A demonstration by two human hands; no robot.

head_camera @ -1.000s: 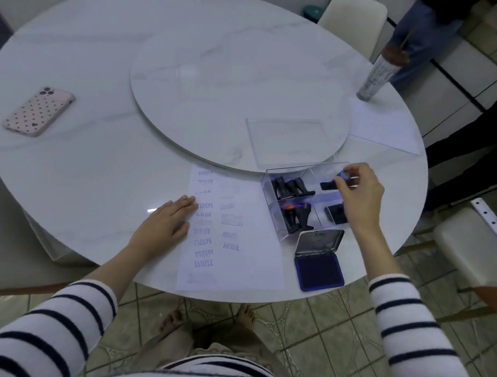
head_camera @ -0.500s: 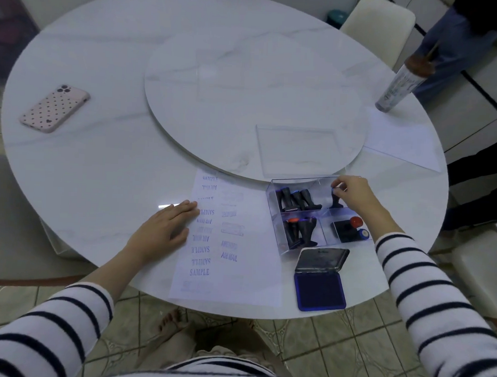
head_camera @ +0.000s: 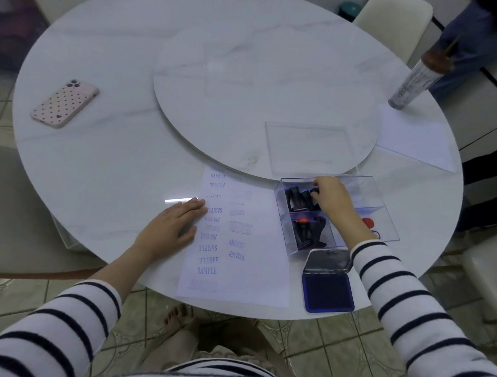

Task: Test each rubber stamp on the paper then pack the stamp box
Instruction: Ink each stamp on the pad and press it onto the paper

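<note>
My right hand (head_camera: 331, 196) is reaching into the clear stamp box (head_camera: 380, 199). Its fingers (head_camera: 315, 194) are curling around a black stamp (head_camera: 312, 191) in the far left part of the box, where other black stamps (head_camera: 295, 197) are lying together. I think the fingers are pinching it, but I cannot tell if the grip is tight.

My left hand (head_camera: 173, 227) is lying flat and open, and it is pressing down the left edge of the paper (head_camera: 255, 274), holding nothing.

The box is sitting near the right side of the table's (head_camera: 100, 167) near edge, just right of the paper. More black stamps, one with an orange top (head_camera: 303, 220), are filling the near left part. A red knob (head_camera: 367, 222) is showing in the near right part. The blue ink pad (head_camera: 327, 293) is lying open at the table's near edge, just in front of the box. The clear lid (head_camera: 309, 148) is resting on the round turning plate (head_camera: 260, 75) behind the box.

I am guessing the packing step is going on now, since the paper is already carrying many prints. Next I am thinking of settling this stamp in, shutting the ink pad, and fetching the lid.

The prints are saying "SAMPLE" and "AIR MAIL" in blue. Some are upside down. A few boxed prints are too faint to read.

A pink phone (head_camera: 64, 103) with little hearts is lying near the far left edge.
</note>
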